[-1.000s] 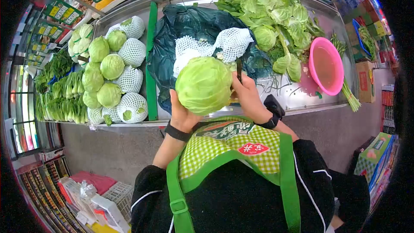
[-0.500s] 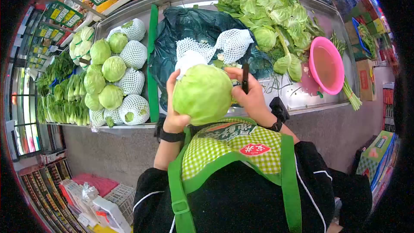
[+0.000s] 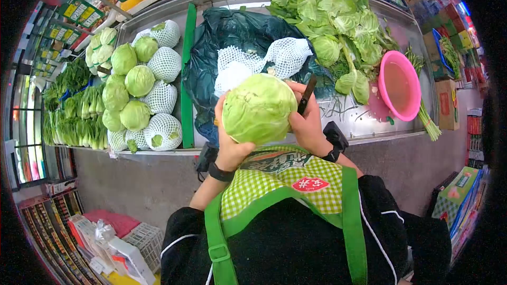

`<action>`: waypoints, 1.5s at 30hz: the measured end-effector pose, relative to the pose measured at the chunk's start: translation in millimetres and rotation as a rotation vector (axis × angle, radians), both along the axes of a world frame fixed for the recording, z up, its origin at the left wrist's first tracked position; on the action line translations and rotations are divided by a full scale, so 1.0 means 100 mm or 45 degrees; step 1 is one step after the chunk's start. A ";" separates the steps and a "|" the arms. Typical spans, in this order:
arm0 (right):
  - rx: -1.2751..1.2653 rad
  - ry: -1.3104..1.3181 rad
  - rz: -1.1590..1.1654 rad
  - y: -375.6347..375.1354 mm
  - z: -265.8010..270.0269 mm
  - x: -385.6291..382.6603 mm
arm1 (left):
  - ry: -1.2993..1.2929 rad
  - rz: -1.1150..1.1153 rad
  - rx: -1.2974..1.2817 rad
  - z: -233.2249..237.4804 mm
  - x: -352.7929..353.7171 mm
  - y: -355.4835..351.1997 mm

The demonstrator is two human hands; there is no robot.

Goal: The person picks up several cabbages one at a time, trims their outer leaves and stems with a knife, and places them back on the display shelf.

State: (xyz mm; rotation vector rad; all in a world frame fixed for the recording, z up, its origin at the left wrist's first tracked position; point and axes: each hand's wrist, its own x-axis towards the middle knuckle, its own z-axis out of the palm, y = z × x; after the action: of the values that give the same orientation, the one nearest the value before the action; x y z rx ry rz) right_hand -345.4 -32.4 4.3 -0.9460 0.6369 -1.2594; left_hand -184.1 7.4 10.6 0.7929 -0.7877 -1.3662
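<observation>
"Cabbage (image 3: 259, 108): status?"

"Twelve o'clock of the apron (image 3: 259, 194); left fingers (image 3: 219, 108) cupped wide round its nine o'clock; right fingers (image 3: 298, 88), closed on a dark tool (image 3: 307, 95) (seemingly a knife), steady its three o'clock."

"Risk?"

"Slipping, from that divided right grip."

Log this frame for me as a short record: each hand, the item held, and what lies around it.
Item: pale green cabbage, net off, raised in front of the apron
Left hand: cups the cabbage's left side, thumb on the near side
Right hand: against its right side, also gripping a dark tool, possibly a knife
Beyond: white foam nets on a dark green plastic bag
Left: stacked cabbages, some netted
Right: loose leaves, pink basin
</observation>
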 end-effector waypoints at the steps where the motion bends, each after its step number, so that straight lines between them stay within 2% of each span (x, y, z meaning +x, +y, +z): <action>1: -0.012 0.158 -0.040 0.01 0.08 -0.01 | -0.031 0.039 -0.034 0.04 0.01 -0.03; 4: -0.127 0.563 -0.176 0.00 0.23 -0.07 | -0.123 0.105 -0.103 0.01 0.09 -0.10; 6: -0.343 0.716 -0.174 0.00 0.25 -0.07 | -0.353 0.128 -0.169 -0.03 0.14 -0.11; 8: -0.411 0.695 -0.302 -0.02 0.22 -0.04 | -0.450 0.155 -0.201 -0.07 0.16 -0.12; 12: -0.586 0.795 -0.378 -0.04 0.19 -0.03 | -0.574 0.233 -0.199 -0.07 0.17 -0.12; 14: -0.338 0.905 -0.185 0.01 0.29 -0.03 | -0.907 0.329 -0.210 0.02 0.16 -0.11; 15: -0.178 0.849 -0.041 0.04 0.34 -0.04 | -0.765 0.315 -0.148 0.01 0.16 -0.12; 16: -0.177 0.848 -0.040 0.04 0.39 -0.08 | -0.767 0.315 -0.147 0.00 0.16 -0.12; 18: -0.117 0.590 0.357 0.02 0.49 -0.16 | -0.642 0.321 -0.158 -0.01 0.17 -0.14; 19: -0.116 0.589 0.360 0.02 0.53 -0.16 | -0.643 0.322 -0.155 -0.03 0.18 -0.13; 22: -0.330 0.523 0.303 0.00 0.62 -0.16 | -0.816 0.362 -0.127 -0.07 0.19 -0.14; 23: -0.449 0.679 0.111 -0.07 0.53 -0.14 | -0.740 0.351 -0.107 -0.06 0.19 -0.14; 24: -0.451 0.682 0.106 -0.13 0.51 -0.11 | -0.664 0.340 -0.088 -0.06 0.17 -0.14; 25: -0.464 0.843 -0.002 -0.19 0.51 -0.06 | -0.661 0.336 -0.091 -0.06 0.17 -0.14; 28: -0.551 1.003 -0.162 -0.24 0.25 -0.02 | -0.717 0.332 -0.155 -0.05 0.15 -0.12; 30: -0.686 1.081 -0.358 -0.21 0.15 -0.03 | -0.827 0.365 -0.145 0.01 0.14 -0.11; 32: -0.728 1.056 -0.404 -0.17 0.19 0.00 | -0.824 0.380 -0.137 -0.05 0.16 -0.11; 34: -0.218 1.004 -0.119 -0.07 0.33 -0.01 | -0.981 0.453 -0.175 -0.05 0.16 -0.11; 35: -0.129 0.851 0.007 -0.05 0.38 -0.02 | -1.066 0.490 -0.188 -0.05 0.16 -0.11; 36: -0.129 0.852 0.008 -0.05 0.48 -0.06 | -1.065 0.491 -0.187 -0.06 0.18 -0.12; 38: 0.584 0.032 0.608 -0.06 0.71 -0.15 | -1.373 0.506 -0.357 -0.10 0.25 -0.13; 40: 0.569 0.060 0.624 -0.16 0.74 -0.12 | -1.315 0.440 -0.303 -0.13 0.25 -0.13; 42: 0.731 -0.168 0.744 -0.31 0.76 -0.06 | -1.257 0.385 -0.247 -0.13 0.25 -0.13; 44: 0.799 -0.242 0.761 -0.40 0.75 0.02 | -1.297 0.130 -0.312 -0.09 0.26 -0.15; 45: 0.822 -0.427 0.834 -0.47 0.66 0.06 | -1.282 0.051 -0.381 -0.10 0.28 -0.16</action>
State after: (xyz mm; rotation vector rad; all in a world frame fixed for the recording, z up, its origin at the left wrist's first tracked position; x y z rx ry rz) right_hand -339.4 -78.9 70.4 -0.3340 0.3748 -0.5396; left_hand -156.3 -9.1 0.1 1.2477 -1.6905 -0.7161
